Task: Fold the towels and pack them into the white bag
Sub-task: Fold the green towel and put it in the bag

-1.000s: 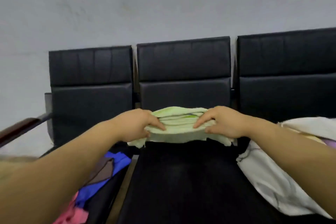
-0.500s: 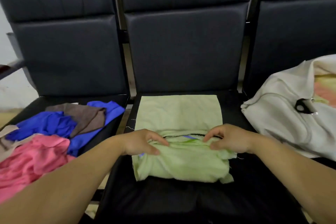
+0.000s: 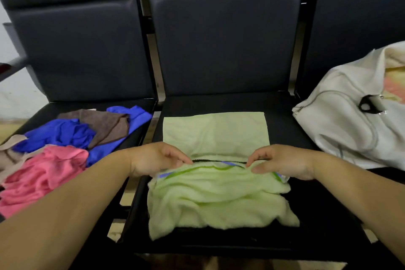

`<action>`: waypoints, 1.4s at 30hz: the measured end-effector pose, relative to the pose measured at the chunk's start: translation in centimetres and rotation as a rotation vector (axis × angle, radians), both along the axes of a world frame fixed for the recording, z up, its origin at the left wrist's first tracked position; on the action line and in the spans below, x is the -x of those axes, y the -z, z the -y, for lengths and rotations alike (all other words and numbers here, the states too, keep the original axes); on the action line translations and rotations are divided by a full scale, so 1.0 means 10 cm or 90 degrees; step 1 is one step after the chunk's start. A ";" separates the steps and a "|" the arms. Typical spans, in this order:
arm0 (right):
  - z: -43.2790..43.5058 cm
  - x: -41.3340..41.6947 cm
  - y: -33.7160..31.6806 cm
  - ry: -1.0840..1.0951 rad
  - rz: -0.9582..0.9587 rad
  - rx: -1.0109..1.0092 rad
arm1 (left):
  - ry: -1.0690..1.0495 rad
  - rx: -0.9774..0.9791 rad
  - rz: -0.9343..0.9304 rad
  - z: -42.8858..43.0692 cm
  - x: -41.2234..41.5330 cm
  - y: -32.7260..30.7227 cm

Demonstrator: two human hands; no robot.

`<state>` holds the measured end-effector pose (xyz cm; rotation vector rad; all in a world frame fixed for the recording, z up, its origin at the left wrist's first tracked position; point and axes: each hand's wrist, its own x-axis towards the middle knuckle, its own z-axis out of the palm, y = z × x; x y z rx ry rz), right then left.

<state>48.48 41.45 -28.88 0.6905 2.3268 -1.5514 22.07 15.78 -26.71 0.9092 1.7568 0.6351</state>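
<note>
Mid-fold on the pale green towel (image 3: 215, 131), spread on the middle seat (image 3: 285, 116) with far half flat and near half rumpled; gripped along its striped hem (image 3: 201, 168) by the left hand (image 3: 157, 160) and the right hand (image 3: 282, 161), with thumb and fingers of each pinched on the cloth near its own end; probably bringing that hem across onto the flat half; to do it well, keep both pinches level and draw the hem taut between them before moving; lift just clear of the lower layer rather than dragging, so as not to ruck the flat part; lay edge on edge and corner on corner, checking both sides before letting go; then smooth outward from the fold with flat palms to press out the rumples; mind the near edge, close to the front of the seat and apt to slip off; aim for a packet narrow enough for the mouth of the white bag (image 3: 341, 125), lying open on the seat to the right with pale folded cloth showing inside; leave alone for now the blue towel (image 3: 59, 132), brown towel (image 3: 105, 125) and pink towel (image 3: 41, 173) heaped on the seat to the left, seemingly not yet folded.
</note>
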 end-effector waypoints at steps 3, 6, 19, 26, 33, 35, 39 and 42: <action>-0.10 0.08 0.00 0.096 -0.057 0.026 | -0.073 -0.045 -0.086 -0.03 0.02 -0.04; -0.18 0.14 -0.06 0.123 -0.105 -0.089 | -0.175 -0.127 -0.174 -0.07 0.10 -0.05; -0.44 0.40 0.26 0.127 -0.083 -0.353 | -0.212 -0.079 -0.399 -0.20 0.44 0.23; -0.47 0.40 0.27 0.178 -0.077 -0.326 | -0.233 -0.096 -0.421 -0.22 0.40 0.21; -0.31 0.29 0.34 0.089 -0.062 -0.351 | -0.208 -0.053 -0.431 -0.14 0.43 0.15; -0.30 0.25 0.36 0.063 -0.051 -0.351 | -0.187 -0.027 -0.427 -0.08 0.43 0.12; -0.27 0.23 0.34 0.041 -0.030 -0.363 | -0.170 -0.014 -0.425 -0.02 0.43 0.08; -0.22 0.24 0.32 0.037 -0.046 -0.371 | -0.171 -0.017 -0.430 -0.02 0.40 0.07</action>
